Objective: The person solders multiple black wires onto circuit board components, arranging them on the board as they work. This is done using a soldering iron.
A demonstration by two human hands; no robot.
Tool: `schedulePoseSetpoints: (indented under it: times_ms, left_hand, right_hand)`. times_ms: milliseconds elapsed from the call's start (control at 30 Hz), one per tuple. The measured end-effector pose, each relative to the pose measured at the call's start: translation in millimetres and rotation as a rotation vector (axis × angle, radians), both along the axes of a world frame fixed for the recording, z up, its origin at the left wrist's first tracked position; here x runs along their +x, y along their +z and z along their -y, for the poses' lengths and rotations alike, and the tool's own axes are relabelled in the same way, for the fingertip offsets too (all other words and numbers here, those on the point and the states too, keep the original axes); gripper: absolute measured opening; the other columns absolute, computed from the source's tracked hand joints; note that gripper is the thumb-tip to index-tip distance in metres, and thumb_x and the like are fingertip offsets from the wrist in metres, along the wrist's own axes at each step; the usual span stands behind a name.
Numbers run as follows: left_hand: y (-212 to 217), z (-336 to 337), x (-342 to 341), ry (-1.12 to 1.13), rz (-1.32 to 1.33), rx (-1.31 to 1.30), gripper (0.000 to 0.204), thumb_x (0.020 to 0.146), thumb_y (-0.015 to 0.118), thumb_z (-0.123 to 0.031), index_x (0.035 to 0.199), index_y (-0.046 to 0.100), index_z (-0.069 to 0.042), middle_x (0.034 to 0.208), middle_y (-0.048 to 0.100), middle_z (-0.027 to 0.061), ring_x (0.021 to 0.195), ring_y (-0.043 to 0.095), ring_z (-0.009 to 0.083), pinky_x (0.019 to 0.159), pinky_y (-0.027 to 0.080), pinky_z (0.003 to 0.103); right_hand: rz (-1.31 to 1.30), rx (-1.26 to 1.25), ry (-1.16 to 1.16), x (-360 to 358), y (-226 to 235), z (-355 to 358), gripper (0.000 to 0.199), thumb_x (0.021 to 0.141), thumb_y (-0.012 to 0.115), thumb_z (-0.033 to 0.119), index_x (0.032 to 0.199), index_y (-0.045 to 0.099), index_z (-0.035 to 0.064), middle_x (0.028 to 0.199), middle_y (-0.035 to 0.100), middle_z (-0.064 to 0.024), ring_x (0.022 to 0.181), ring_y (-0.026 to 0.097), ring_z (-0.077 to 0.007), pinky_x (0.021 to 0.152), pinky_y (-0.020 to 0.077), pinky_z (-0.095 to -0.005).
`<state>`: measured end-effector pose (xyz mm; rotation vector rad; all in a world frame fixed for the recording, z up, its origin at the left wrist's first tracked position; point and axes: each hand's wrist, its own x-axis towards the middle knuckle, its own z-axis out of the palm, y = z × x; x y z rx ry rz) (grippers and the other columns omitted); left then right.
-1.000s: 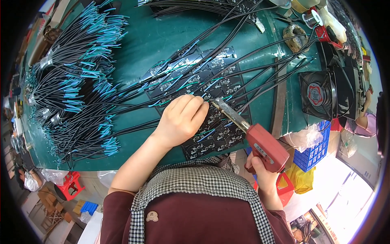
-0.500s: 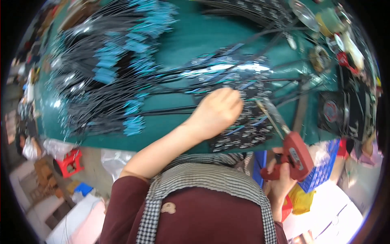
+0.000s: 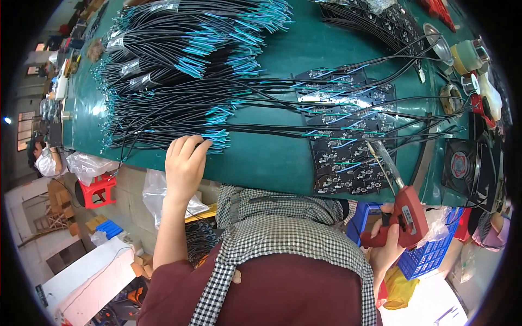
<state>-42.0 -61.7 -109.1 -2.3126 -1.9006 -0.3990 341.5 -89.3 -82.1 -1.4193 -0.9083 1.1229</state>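
My left hand (image 3: 186, 162) reaches the near edge of a pile of black cables (image 3: 163, 117) with blue and green wire ends, its fingers bent and closed over the nearest cables. The fingertips are partly hidden. My right hand (image 3: 387, 247) grips a red soldering gun (image 3: 409, 216) by its handle, over the table's near edge. The gun's metal tip and a thin feed tube point to the dark panel of circuit boards (image 3: 331, 155). Several black cables lie across the panel with blue and green wires on the boards.
More bundled cables (image 3: 217, 27) lie at the far left of the green table (image 3: 261, 163). At the right are a small black fan (image 3: 462, 163), a yellowish jar (image 3: 466, 57), a tape roll (image 3: 450, 99) and a solder spool (image 3: 468, 84). A blue crate (image 3: 427, 255) stands below.
My left hand has moved left from the circuit boards to the cable pile. My right hand still holds the soldering gun. The view has shifted, so the table appears slightly turned.
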Motion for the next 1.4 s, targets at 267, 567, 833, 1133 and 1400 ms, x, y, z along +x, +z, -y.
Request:
schedulePoseSetpoints:
  times_ms: [267,567,833,1133,1400]
  left_hand:
    - [7.4,-11.3,-3.2,-0.06,0.149,-0.119,0.018,0.067,0.066,-0.001,0.084,0.062,-0.005,0.082,0.055,0.0045,0.076,0.054,0.0227,0.066,0.045,0.034]
    - [17.4,-27.0,8.3,-0.083,0.32,-0.313,0.008,0.07,0.067,-0.004,0.076,0.061,-0.002,0.073,0.057,0.0069,0.07,0.056,0.0249,0.063,0.045,0.033]
    - [13.8,-27.0,21.2,-0.067,0.263,-0.157,0.014,0.072,0.063,0.004,0.085,0.063,-0.001,0.079,0.057,0.0102,0.069,0.057,0.0256,0.061,0.046,0.034]
    - [-16.8,-56.4,121.5,-0.436,0.359,0.077,0.026,0.064,0.065,0.006,0.09,0.064,0.001,0.086,0.059,0.0118,0.071,0.06,0.0254,0.058,0.049,0.032]
    - [-34.6,-63.3,142.9,-0.571,0.379,0.122,0.029,0.06,0.063,-0.001,0.088,0.064,0.001,0.082,0.057,0.0091,0.065,0.058,0.0206,0.053,0.048,0.029]
  right_hand:
    - [-0.021,0.023,-0.055,3.3,-3.4,13.4,0.054,0.086,0.062,0.029,0.123,0.041,-0.0042,0.102,0.058,-0.0184,0.054,0.052,-0.014,0.047,0.0404,-0.023]
    - [-0.069,0.058,-0.094,11.0,-6.5,23.6,0.053,0.085,0.059,0.021,0.127,0.039,-0.0038,0.101,0.058,-0.0203,0.053,0.05,-0.0116,0.043,0.0388,-0.0192]
    - [-0.063,0.044,-0.059,18.9,-5.3,33.8,0.053,0.086,0.059,0.028,0.122,0.04,-0.0061,0.102,0.056,-0.0208,0.053,0.05,-0.0141,0.045,0.0394,-0.0225]
    - [-0.16,-0.092,0.077,16.3,-8.6,35.7,0.059,0.083,0.065,0.033,0.122,0.044,-0.0059,0.104,0.059,-0.0209,0.059,0.054,-0.0157,0.05,0.0427,-0.024]
    - [-0.215,-0.179,0.202,11.9,-9.5,23.4,0.056,0.083,0.066,0.027,0.125,0.044,-0.0034,0.111,0.059,-0.0188,0.065,0.056,-0.0141,0.058,0.0456,-0.025]
